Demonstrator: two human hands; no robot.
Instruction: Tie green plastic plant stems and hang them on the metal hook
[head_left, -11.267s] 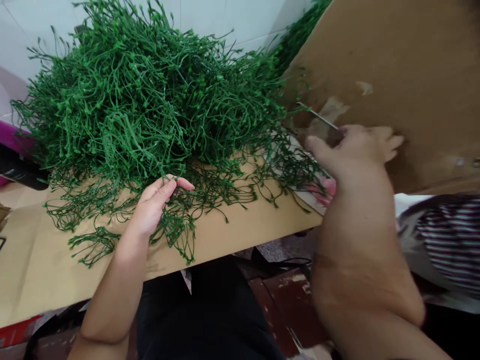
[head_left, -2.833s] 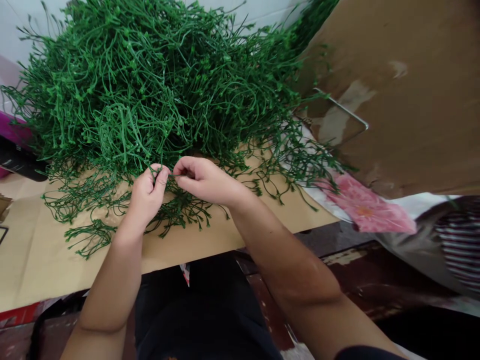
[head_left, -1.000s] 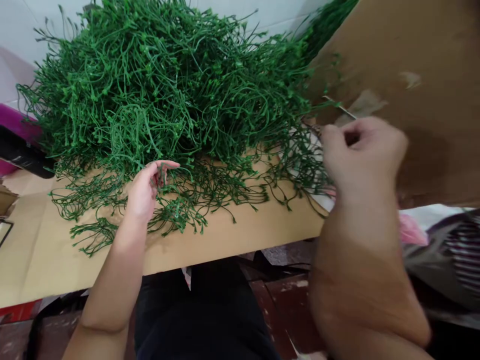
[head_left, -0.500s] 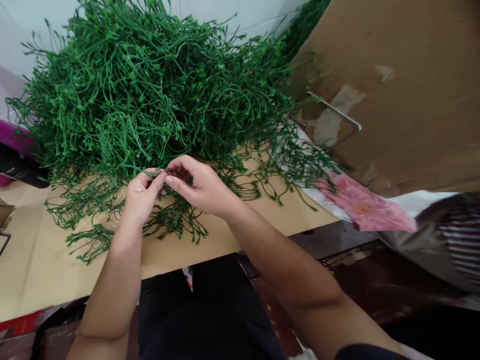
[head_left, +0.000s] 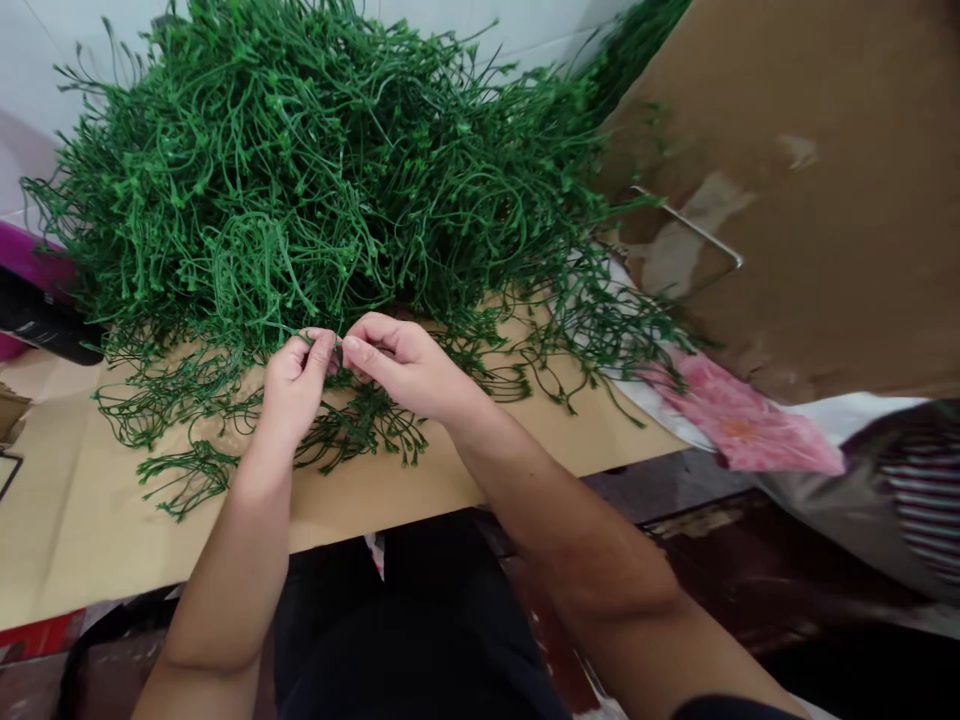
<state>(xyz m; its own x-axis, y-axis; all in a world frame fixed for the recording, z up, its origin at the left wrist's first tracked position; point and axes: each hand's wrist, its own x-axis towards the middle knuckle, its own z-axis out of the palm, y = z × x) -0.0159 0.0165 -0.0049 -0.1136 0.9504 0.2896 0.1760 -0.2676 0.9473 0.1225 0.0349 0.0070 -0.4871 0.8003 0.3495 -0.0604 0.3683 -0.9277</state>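
Note:
My left hand (head_left: 294,385) is closed in a pinch on a thin green artificial stem (head_left: 306,338) in front of a big heap of the same stems (head_left: 352,180). Thumb and forefinger of my right hand (head_left: 411,372) are pressed together close beside the left fingertips. What the right fingers hold is too small and hidden to make out. Under and just before both hands lies a loose bunch of branched green stems (head_left: 367,425). A smaller bunch (head_left: 187,475) rests to the left of my left forearm.
Brown cardboard (head_left: 390,495) covers the worktop. A large cardboard box (head_left: 840,220) with a bent metal wire (head_left: 701,230) stands at the right, above a pink flowered sheet (head_left: 765,415). At the left edge sits a black cylindrical object (head_left: 49,325). A white tiled wall rises behind.
Both hands remain together at nearly the same spot, with the fingertips shifted slightly. The whole view has moved a little.

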